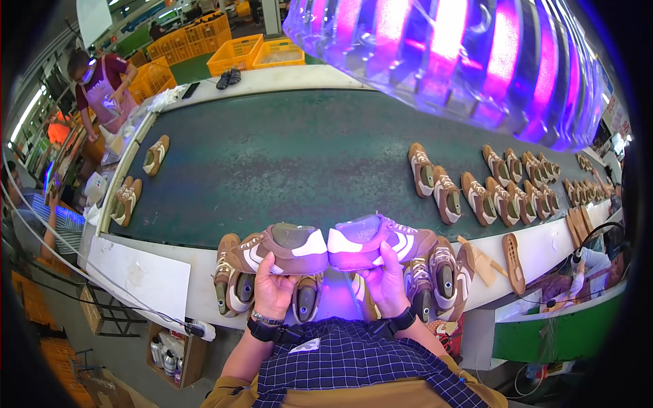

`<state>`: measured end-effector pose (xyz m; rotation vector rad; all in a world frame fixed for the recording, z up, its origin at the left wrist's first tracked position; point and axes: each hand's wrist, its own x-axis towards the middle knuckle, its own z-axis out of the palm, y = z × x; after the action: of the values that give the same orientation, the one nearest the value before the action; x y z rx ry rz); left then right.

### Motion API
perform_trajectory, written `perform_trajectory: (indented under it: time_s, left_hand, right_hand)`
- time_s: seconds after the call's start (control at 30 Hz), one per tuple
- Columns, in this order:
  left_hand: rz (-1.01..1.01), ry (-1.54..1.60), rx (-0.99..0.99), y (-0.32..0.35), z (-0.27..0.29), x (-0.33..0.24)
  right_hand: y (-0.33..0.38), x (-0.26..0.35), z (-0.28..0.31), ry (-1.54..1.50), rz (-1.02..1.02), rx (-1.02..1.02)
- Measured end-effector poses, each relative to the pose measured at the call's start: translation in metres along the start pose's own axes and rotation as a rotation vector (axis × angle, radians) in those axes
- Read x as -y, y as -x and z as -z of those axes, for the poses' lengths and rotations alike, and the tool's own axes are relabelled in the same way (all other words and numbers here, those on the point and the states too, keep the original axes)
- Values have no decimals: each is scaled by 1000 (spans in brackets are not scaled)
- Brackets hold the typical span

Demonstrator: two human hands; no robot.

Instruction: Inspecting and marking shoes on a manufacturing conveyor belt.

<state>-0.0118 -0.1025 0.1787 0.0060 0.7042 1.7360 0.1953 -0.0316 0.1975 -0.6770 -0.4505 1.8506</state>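
Observation:
My left hand (274,288) grips a brown sneaker (284,249) with white trim and a dark shoe last inside it. In my right hand (388,285) is a matching sneaker (381,243), tinted purple by the light. Both are held up in front of me, heel to heel, with their toes pointing outward. Below and beside them, more brown sneakers (231,275) stand on the white ledge, some partly hidden by my hands. To the right, another group of sneakers (445,279) stands close together.
A glowing purple lamp (449,61) hangs at the upper right. Rows of sneakers (503,200) stand on the green conveyor belt (272,156). A white sheet (139,279) lies left on the ledge; a loose sole (513,264) lies right. A person (105,88) works far left.

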Motion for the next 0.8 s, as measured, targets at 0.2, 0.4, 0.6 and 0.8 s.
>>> perform_trajectory:
  time_s: [0.2, 0.4, 0.6, 0.8]
  left_hand:
    - [-6, -21, 0, 3, 3, 0]
    - [-15, -29, 18, 4, 2, 0]
    - [-11, -18, 34, 1, 3, 0]
    - [-7, -6, 11, 0, 2, 1]
  right_hand:
    - [2, -3, 0, 19, -22, -9]
    - [4, -2, -6, 27, 0, -37]
    - [0, -3, -5, 14, 2, -28]
    - [2, -3, -6, 0, 0, -28]
